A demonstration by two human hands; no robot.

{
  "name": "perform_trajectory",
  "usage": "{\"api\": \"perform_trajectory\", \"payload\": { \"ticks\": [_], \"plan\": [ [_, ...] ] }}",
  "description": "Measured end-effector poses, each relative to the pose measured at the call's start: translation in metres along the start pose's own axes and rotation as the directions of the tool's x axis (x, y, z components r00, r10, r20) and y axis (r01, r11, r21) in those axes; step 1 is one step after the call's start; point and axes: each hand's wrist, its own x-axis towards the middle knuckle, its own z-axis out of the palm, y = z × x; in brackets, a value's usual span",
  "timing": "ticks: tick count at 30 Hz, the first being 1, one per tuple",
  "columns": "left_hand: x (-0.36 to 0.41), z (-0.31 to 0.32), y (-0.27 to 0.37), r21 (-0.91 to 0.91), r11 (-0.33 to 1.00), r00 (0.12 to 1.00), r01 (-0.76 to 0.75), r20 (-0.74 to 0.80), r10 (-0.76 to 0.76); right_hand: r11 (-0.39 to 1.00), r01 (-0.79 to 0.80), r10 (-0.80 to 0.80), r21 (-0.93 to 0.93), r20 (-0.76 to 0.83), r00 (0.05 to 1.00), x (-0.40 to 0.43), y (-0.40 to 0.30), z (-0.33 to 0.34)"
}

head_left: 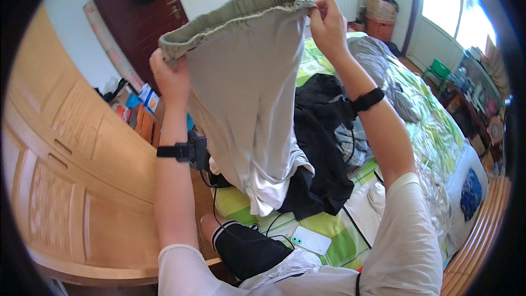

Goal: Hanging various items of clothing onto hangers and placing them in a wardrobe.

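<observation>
A light grey garment with a gathered elastic waistband (pixel 246 90), probably trousers or shorts, hangs stretched out in front of me. My left hand (pixel 170 76) pinches the left end of its waistband, and my right hand (pixel 328 28) grips the right end. The lower part of the cloth droops onto the bed, where it looks paler in the light. Behind and right of it lies a crumpled black garment (pixel 320 131), partly covered by the grey one. Both my wrists or forearms wear black straps with cables.
Under the clothes spreads a green and white bed sheet (pixel 345 250). A white phone (pixel 311 240) rests on it near my leg. Grey bedding (pixel 372 61) is heaped at the right. Wooden wardrobe doors (pixel 94 164) stand close on the left, a dark red door (pixel 139 12) beyond.
</observation>
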Motion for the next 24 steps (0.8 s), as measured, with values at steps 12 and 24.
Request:
{"api": "perform_trajectory", "payload": {
  "ticks": [12, 24],
  "plan": [
    [-0.300, -0.005, 0.074, -0.198, 0.731, 0.636, 0.653, 0.667, -0.388, 0.822, -0.520, 0.554, -0.231, 0.112, 0.825, -0.277, 0.026, -0.144],
    [-0.427, -0.021, 0.063, 0.148, 0.682, 0.310, 0.717, 0.807, -0.502, 0.564, -0.599, 0.696, -0.568, -0.063, 0.715, -0.387, 0.092, -0.315]
  ]
}}
